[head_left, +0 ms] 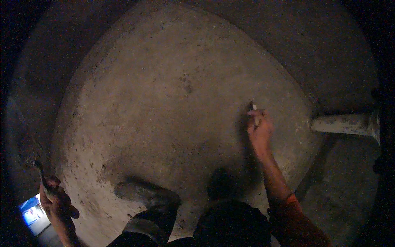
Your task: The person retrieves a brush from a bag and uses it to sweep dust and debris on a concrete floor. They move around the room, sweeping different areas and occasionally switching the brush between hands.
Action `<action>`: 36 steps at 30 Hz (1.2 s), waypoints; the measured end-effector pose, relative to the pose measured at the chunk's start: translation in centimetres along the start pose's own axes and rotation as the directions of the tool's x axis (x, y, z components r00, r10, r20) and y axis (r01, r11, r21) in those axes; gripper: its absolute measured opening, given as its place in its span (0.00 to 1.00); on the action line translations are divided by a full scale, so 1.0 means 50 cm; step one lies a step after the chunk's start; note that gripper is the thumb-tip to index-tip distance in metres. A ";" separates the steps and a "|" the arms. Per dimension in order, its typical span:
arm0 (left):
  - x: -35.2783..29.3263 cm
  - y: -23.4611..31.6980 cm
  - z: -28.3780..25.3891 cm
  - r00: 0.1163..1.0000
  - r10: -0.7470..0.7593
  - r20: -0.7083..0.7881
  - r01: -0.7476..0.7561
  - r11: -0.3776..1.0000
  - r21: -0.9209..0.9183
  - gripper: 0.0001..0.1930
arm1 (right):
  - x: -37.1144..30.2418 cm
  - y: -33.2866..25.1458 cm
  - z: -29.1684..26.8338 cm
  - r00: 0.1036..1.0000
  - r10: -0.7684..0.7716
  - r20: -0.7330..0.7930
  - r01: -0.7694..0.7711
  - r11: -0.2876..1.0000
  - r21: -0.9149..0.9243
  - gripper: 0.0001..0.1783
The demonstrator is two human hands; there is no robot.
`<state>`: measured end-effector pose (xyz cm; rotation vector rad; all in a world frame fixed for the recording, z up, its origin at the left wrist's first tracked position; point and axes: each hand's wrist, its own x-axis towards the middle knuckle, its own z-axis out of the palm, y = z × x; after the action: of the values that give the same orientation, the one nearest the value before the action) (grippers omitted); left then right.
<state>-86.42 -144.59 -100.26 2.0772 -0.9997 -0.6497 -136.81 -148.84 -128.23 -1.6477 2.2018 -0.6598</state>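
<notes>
My right hand [261,125] is stretched forward low over the rough grey-brown floor [173,115]. Its fingers close around a small pale stick-like thing [254,107], with a dark tip just beyond it; the light is too dim to tell its kind. At the far left, my left hand [55,199] is closed around a dark slender handle-like piece [40,168] that juts up past the fingers. What the rest of that piece looks like is lost in the dark.
A pale pipe [343,123] comes out from the right wall near the floor's corner. Dark walls [325,53] border the floor. My dusty left foot [146,193] and dark right foot [222,183] are below. A bright blue-white patch [35,216] shows at lower left.
</notes>
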 end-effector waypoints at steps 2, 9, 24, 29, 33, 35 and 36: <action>0.025 -0.001 0.014 0.996 -0.084 -0.019 0.085 0.992 0.093 0.23 | -0.012 -0.041 0.027 0.991 -0.084 0.105 0.097 0.987 -0.125 0.16; 0.048 0.022 0.058 0.991 0.048 0.125 -0.029 0.989 -0.146 0.11 | -0.076 -0.146 0.139 0.904 -0.414 0.105 0.296 0.785 0.544 0.12; 0.025 0.052 0.143 0.890 -0.307 0.337 0.273 0.951 0.145 0.11 | -0.034 -0.130 0.085 0.960 -0.249 0.130 0.149 0.842 0.518 0.14; 0.084 -0.042 0.106 0.868 -0.346 0.358 0.336 0.937 0.090 0.10 | 0.313 0.161 -0.063 0.950 -0.146 -0.278 0.102 0.981 -0.166 0.16; 0.079 -0.071 0.104 0.907 -0.270 0.324 0.290 0.957 -0.013 0.10 | 0.213 0.073 0.098 0.970 -0.237 -0.058 0.239 0.970 0.038 0.15; 0.069 -0.059 0.108 0.916 -0.249 0.315 0.273 0.962 -0.032 0.10 | 0.046 -0.089 0.227 0.845 -0.534 -0.011 0.534 0.845 0.008 0.14; 0.061 -0.054 0.109 0.920 -0.231 0.317 0.255 0.966 -0.036 0.10 | -0.036 -0.165 0.266 0.787 -0.617 0.005 0.612 0.781 0.125 0.14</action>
<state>-87.26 -148.04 -106.07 2.0892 -0.8724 -1.1548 -122.85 -151.36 -135.11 -2.3022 1.5196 -0.8744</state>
